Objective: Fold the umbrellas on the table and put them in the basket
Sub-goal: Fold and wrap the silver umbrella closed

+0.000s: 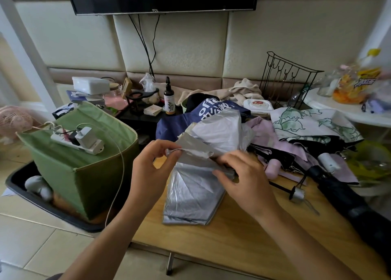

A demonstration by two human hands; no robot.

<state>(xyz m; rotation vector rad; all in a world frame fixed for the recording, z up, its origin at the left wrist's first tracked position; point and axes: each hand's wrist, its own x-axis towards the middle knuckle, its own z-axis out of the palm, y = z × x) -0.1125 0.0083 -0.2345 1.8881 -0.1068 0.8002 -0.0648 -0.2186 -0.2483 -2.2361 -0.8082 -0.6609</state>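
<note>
A blue umbrella with a silver lining [196,193] lies half collapsed in the middle of the wooden table [243,237]. My left hand [152,165] pinches a silver fold of its canopy at the rib edge. My right hand [247,174] grips the gathered silver fabric just to the right. A lilac umbrella with a pink handle [273,167], a floral white one [309,123] and a black one [347,197] lie heaped on the right. The green fabric basket [88,174] stands left of the table, with a white power strip [78,141] across its top.
A black tray [42,203] on the floor holds the basket. A dark spray bottle [169,98], a wipes pack [257,106], a wire rack [285,81] and clutter line the back. A pink fan [14,119] stands far left. A white round table [342,108] with snacks is at right.
</note>
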